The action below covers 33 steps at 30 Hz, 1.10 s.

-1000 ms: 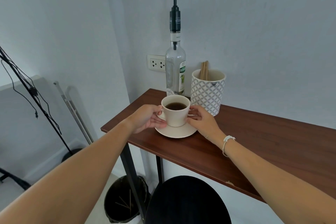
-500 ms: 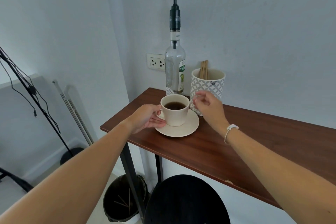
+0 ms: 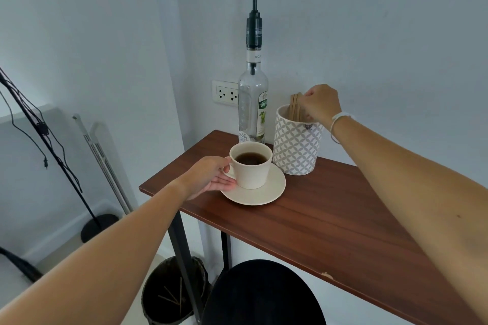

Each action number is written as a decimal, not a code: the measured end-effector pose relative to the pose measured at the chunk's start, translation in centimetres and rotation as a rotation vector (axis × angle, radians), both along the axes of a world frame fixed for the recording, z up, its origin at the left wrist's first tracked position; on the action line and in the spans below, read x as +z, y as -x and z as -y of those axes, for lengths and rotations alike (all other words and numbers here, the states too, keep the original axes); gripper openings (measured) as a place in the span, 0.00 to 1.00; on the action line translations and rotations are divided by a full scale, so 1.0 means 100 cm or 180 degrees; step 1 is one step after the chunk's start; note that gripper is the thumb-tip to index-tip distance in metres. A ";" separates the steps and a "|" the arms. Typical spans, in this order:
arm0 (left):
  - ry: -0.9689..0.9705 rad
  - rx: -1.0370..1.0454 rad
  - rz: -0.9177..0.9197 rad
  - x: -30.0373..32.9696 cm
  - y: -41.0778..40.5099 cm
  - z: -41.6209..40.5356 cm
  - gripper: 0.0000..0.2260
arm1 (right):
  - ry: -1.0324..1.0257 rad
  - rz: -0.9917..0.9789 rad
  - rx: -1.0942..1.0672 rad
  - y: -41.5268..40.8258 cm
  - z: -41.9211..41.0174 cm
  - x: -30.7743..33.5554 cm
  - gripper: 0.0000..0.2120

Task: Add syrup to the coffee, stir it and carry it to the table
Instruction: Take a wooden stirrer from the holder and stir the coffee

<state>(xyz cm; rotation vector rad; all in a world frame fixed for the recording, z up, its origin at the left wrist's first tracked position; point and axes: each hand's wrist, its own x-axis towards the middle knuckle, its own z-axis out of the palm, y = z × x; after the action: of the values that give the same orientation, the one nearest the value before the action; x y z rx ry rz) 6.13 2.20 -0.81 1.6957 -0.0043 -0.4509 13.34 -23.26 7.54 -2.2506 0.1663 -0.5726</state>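
Note:
A cream cup (image 3: 252, 171) of dark coffee stands on a cream saucer (image 3: 266, 194) near the left end of the brown table (image 3: 330, 224). My left hand (image 3: 211, 178) holds the cup at its handle, fingers resting on the saucer. Behind the cup stands a clear syrup bottle (image 3: 253, 108) with a tall black pump. To its right is a patterned white pot (image 3: 297, 148) holding wooden stir sticks (image 3: 294, 109). My right hand (image 3: 320, 103) is over the pot, fingers pinched on the tops of the sticks.
A wall socket (image 3: 225, 93) sits behind the bottle. Below the table's front edge are a black round stool (image 3: 264, 295) and a dark waste bin (image 3: 169, 295). A black stand with cables (image 3: 47, 145) rises at the left.
My right hand left the cup's side, rose to the right and now pinches the sticks in the pot. The cup and saucer shifted slightly right. My left hand stays at the handle.

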 end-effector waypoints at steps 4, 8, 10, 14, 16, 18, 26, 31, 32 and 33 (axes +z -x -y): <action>0.0005 0.0004 -0.0012 0.000 0.000 0.000 0.14 | 0.1035 -0.0803 -0.0037 -0.012 -0.006 0.001 0.16; -0.0009 0.0018 -0.0037 0.001 -0.001 0.000 0.14 | 0.1525 -0.0869 -0.0113 -0.019 -0.014 -0.003 0.13; -0.0020 0.0024 -0.0029 0.001 -0.001 0.000 0.14 | 0.1465 -0.0765 -0.0156 -0.021 -0.016 -0.007 0.17; -0.0039 0.0040 -0.0034 0.001 -0.001 0.000 0.14 | 0.1401 -0.0707 -0.0197 -0.024 -0.016 -0.008 0.14; -0.0039 0.0021 -0.0033 0.002 -0.001 0.000 0.13 | 0.1153 -0.0698 -0.0225 -0.023 -0.014 -0.007 0.15; -0.0023 0.0032 -0.0056 0.002 0.000 0.001 0.13 | 0.0983 -0.0698 -0.0287 -0.021 -0.011 -0.004 0.17; -0.0033 0.0054 -0.0073 0.003 0.000 0.001 0.14 | 0.0548 0.0515 -0.0177 -0.010 -0.011 0.051 0.10; -0.0047 0.0084 -0.0088 0.003 0.000 0.001 0.13 | -0.0144 0.1343 0.0603 0.023 -0.040 0.090 0.02; -0.0046 0.0082 -0.0082 0.003 0.001 0.001 0.13 | -0.0184 0.1177 0.0836 0.030 -0.046 0.091 0.03; -0.0051 0.0076 -0.0075 0.003 0.001 0.001 0.14 | -0.0161 0.0930 0.1037 0.035 -0.052 0.088 0.05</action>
<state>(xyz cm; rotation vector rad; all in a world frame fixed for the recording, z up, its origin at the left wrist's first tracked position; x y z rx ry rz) 6.03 2.12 -0.51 1.7044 0.0368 -0.4542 9.83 -18.08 16.31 -2.0590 -0.3235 -0.6996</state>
